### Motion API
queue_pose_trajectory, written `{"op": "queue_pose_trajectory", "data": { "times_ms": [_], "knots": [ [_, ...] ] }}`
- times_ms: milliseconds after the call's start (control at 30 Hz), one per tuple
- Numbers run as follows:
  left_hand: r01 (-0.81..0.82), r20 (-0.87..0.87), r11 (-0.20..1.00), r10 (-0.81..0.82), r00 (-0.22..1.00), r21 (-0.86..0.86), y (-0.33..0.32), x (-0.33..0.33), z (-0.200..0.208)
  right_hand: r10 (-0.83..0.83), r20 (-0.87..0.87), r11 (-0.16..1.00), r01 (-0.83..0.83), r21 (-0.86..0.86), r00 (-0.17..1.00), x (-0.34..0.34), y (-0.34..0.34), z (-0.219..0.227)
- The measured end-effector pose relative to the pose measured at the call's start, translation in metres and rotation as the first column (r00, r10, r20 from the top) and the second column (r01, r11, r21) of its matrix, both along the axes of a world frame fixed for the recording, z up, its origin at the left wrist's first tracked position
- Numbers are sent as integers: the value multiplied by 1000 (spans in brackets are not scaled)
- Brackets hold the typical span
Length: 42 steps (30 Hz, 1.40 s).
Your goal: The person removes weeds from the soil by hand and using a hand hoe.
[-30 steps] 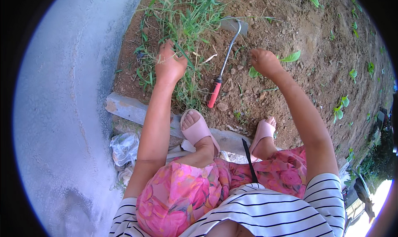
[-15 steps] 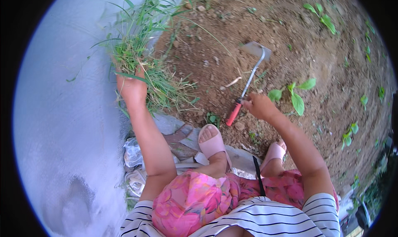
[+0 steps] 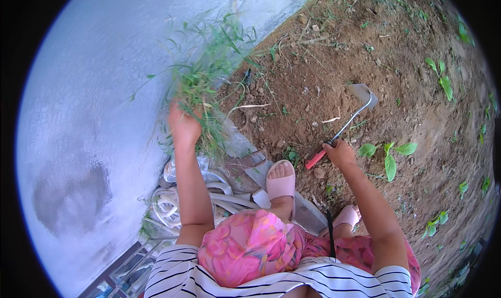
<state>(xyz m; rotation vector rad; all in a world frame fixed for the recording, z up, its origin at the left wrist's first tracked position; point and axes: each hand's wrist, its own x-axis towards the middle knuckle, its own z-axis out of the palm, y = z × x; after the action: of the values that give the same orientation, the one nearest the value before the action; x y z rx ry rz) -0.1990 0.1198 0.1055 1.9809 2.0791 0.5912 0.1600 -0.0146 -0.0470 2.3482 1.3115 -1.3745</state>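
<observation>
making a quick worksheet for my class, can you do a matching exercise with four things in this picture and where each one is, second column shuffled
Things
1. metal hoe with a red handle
2. bunch of long green grass
3. pale pink open-toed sandals
4. broad-leaved green seedling

Places
A. on the person's feet
B. in the left hand
C. growing in brown soil, to the right of the right hand
D. gripped by the right hand

Pairs: 1-D, 2-B, 3-A, 4-C
</observation>
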Motion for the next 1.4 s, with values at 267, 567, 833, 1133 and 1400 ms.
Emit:
{"op": "queue_pose_trajectory", "data": {
  "times_ms": [267, 567, 833, 1133, 1400],
  "knots": [
    [-201, -369, 823, -10, 930, -531, 22, 48, -117, -656, -478, 725, 664, -185, 584, 47, 4, 81],
    [-197, -407, 701, -145, 902, -686, 1, 11, -198, -543, -539, 704, 699, 124, 644, 112, -30, 282],
    [44, -238, 930, -138, 961, -365, 83, 46, -50, -447, -835, 495, 866, 69, 322, 100, -18, 313],
    [640, -508, 766, -529, 680, 58, 327, 92, 156, -514, -857, 583, 750, -313, 41, 36, 54, 244],
    [858, -35, 493, -864, 503, 145, 145, 372, 277, -317, -746, 568, 747, 345, 585, -46, 14, 226]
  ]
}}
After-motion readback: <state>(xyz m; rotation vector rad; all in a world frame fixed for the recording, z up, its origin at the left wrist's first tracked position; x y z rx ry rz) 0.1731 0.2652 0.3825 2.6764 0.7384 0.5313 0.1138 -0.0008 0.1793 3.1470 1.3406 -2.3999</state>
